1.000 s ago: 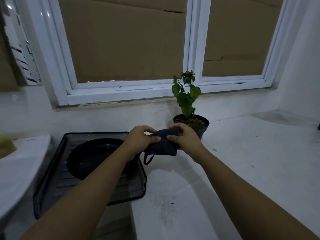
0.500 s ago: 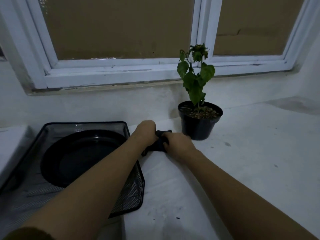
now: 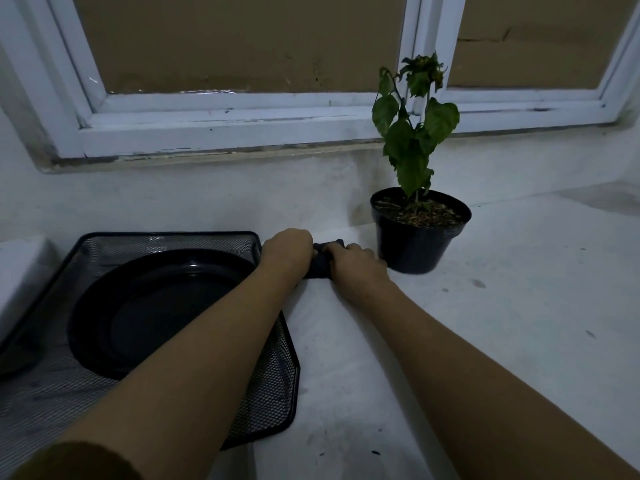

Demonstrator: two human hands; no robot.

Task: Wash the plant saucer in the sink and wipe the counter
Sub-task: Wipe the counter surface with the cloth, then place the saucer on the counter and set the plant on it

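A dark cloth [image 3: 323, 259] lies bunched on the white counter [image 3: 502, 323] near the back wall. My left hand [image 3: 287, 252] grips its left side and my right hand [image 3: 356, 266] presses on its right side. The round black plant saucer [image 3: 138, 313] rests in a black mesh tray [image 3: 273, 386] to the left; my left forearm crosses over its right rim. A black pot with a green plant [image 3: 419, 233] stands on the counter just right of my right hand.
A white-framed window [image 3: 242, 109] with brown board behind the glass runs along the back wall. Part of a white basin edge [image 3: 20, 271] shows at far left. Small dark specks dot the counter surface.
Both hands lowered the cloth from the air onto the counter beside the pot and now press it there. The view has tilted down and moved closer.
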